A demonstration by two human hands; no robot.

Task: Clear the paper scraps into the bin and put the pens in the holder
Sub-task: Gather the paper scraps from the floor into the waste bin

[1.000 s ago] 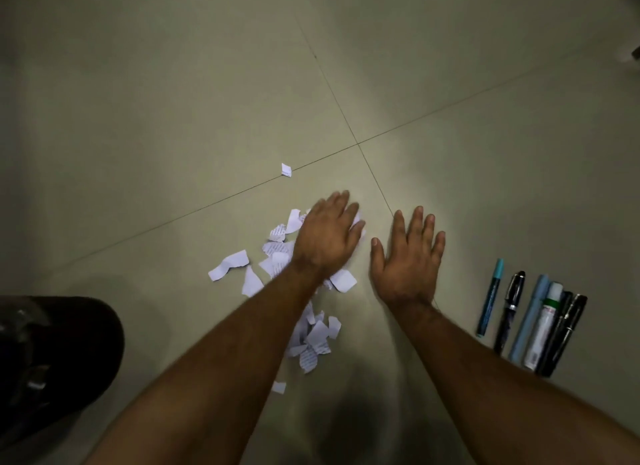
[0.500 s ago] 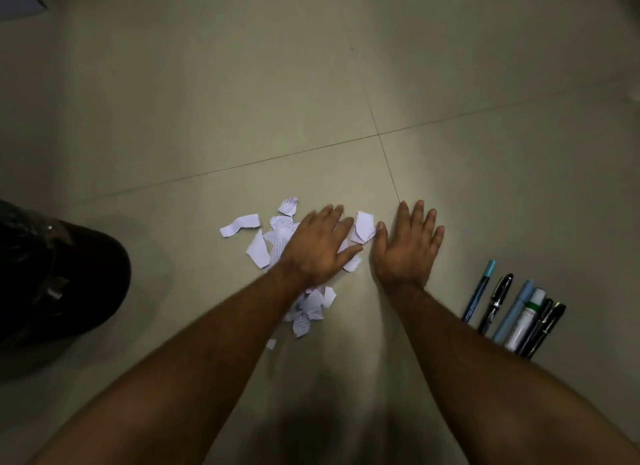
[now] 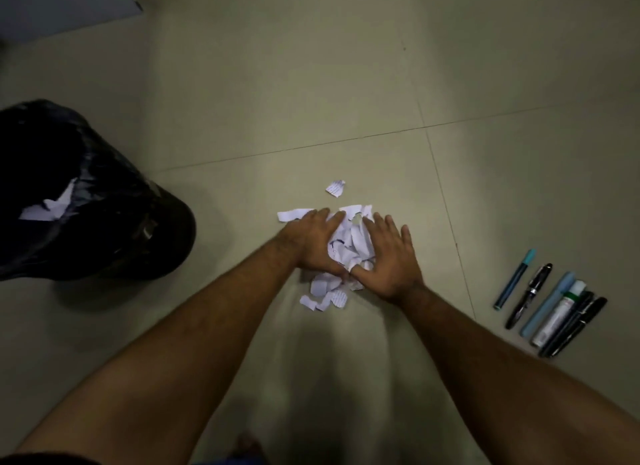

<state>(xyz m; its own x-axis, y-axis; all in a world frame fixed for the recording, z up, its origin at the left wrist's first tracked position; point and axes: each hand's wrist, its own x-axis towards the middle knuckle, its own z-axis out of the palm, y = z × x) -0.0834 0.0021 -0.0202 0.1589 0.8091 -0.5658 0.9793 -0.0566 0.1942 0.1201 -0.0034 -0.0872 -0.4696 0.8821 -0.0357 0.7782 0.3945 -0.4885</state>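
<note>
**Floor inventory, left to right: bin, scraps between my hands, pens**

Item 1. Bin (image 3: 104, 229), lined with black plastic, stood at about 9 o'clock from my hands, well apart from them. Some white paper showed inside its mouth.

Item 2. My left hand (image 3: 311, 243) lay palm down on the tiled floor (image 3: 277, 83), its fingers held close together, flat against the left flank of the heap. It pinched nothing.

Item 3. Paper scraps (image 3: 346, 246), white and torn, were heaped between my two hands, with a few loose bits trailing toward 6 o'clock. One stray scrap (image 3: 335, 188) lay alone at 12 o'clock, just beyond my fingertips.

Item 4. My right hand (image 3: 389, 260) lay palm down on the right flank of the heap, fingers a little spread, thumb nearly meeting the left thumb at the near edge. It gripped nothing yet.

Item 5. Pens (image 3: 550, 305), six or so, lay side by side at 3 o'clock, well apart from the right hand, long axes running roughly 1 to 7 o'clock. No holder was in view.

Judgement: the heap sat squarely between both palms, so the scoop would take both hands; the carry would run toward 9 o'clock, the left hand being nearer the bin.
</note>
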